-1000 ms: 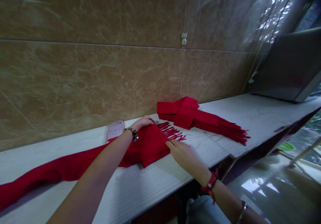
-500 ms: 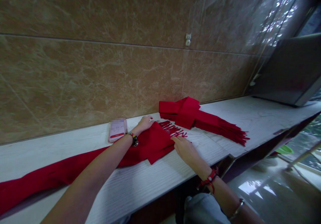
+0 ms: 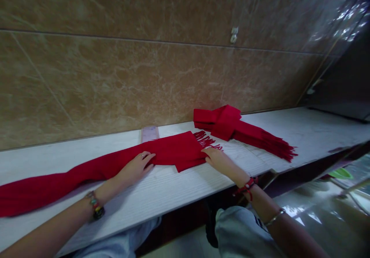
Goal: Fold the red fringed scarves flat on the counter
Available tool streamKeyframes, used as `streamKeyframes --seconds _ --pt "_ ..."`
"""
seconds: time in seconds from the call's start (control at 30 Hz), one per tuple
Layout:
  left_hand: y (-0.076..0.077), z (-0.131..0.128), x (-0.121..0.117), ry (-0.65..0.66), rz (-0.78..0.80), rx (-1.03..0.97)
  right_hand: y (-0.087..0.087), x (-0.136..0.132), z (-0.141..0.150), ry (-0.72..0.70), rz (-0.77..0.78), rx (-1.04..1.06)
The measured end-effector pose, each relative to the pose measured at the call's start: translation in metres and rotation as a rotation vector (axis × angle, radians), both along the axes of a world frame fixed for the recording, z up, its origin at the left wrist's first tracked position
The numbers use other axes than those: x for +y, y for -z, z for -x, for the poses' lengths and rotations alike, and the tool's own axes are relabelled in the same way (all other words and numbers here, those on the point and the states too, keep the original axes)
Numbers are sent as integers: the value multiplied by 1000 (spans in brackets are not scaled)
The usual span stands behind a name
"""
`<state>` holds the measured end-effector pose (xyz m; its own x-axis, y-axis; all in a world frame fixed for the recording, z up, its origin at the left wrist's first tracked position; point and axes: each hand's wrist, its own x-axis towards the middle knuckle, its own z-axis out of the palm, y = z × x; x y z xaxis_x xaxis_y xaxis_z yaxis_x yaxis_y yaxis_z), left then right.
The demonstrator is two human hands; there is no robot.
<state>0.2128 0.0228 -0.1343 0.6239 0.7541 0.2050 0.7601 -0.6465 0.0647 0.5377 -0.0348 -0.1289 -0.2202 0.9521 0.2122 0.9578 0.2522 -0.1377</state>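
A long red scarf lies stretched along the white counter, its fringed end to the right. My left hand rests flat on the scarf's near edge, fingers stretched out. My right hand lies on the counter at the scarf's folded right end, by the fringe, fingers extended. A second red scarf, folded and bunched with its fringe pointing right, sits further back right near the wall.
A small pink-and-white card or packet lies against the brown marble wall behind the scarf. A dark box stands on the counter's far right. My knees show below the counter edge, over a glossy floor.
My left hand has slid left along the scarf, from its far folded corner to the near edge. The folded part now lies flatter. The camera view has shifted left.
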Motion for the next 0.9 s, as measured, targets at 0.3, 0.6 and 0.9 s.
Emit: streamKeyframes --seconds 0.3,0.6,0.9 --pt "-11 61 39 110 -106 -29 -22 -17 64 46 48 -132" --pt "-10 50 33 65 -147 32 -24 2 90 -333 -191 -298" --pt "-26 46 14 66 -189 -244 -6 16 64 -231 -238 319"
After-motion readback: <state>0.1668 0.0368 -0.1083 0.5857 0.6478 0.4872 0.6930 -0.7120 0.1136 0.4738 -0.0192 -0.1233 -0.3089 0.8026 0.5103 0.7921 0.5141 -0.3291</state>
